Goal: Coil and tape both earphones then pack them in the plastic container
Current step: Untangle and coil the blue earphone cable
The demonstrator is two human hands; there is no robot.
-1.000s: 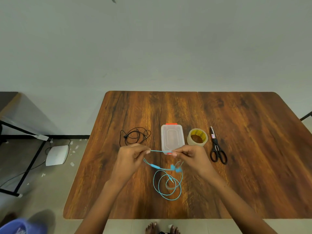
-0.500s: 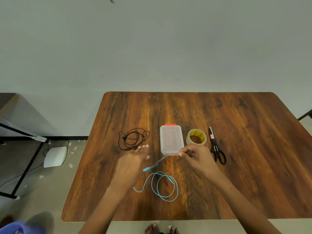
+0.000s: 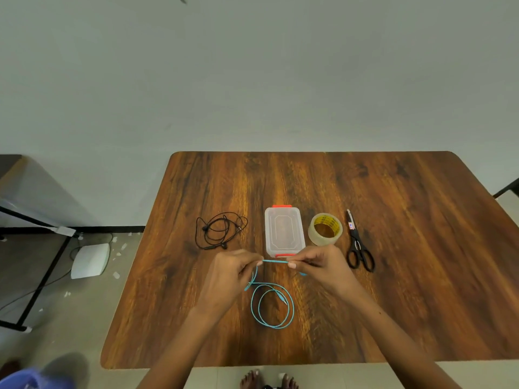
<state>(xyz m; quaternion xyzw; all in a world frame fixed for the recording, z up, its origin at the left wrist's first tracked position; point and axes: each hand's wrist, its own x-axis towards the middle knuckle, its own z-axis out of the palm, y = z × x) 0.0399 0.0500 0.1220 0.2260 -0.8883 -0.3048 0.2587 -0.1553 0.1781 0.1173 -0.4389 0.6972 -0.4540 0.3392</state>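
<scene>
A blue earphone (image 3: 271, 310) lies partly looped on the wooden table (image 3: 421, 248). Its upper cord is stretched taut between my left hand (image 3: 229, 273) and my right hand (image 3: 320, 265), both pinching it just in front of the clear plastic container (image 3: 284, 231). The container has red clips and its lid is on. A black earphone (image 3: 220, 230) lies in a loose tangle to the container's left. A roll of clear tape (image 3: 325, 229) stands to the container's right.
Black scissors (image 3: 358, 245) lie right of the tape roll. Off the table's left edge are a black metal frame (image 3: 36, 279) and a white box (image 3: 90, 261) on the floor. My bare feet (image 3: 266, 381) show below the near edge.
My left hand had let go and opened half a second ago. It has closed on the blue cord again, and the cord is pulled straight between both hands.
</scene>
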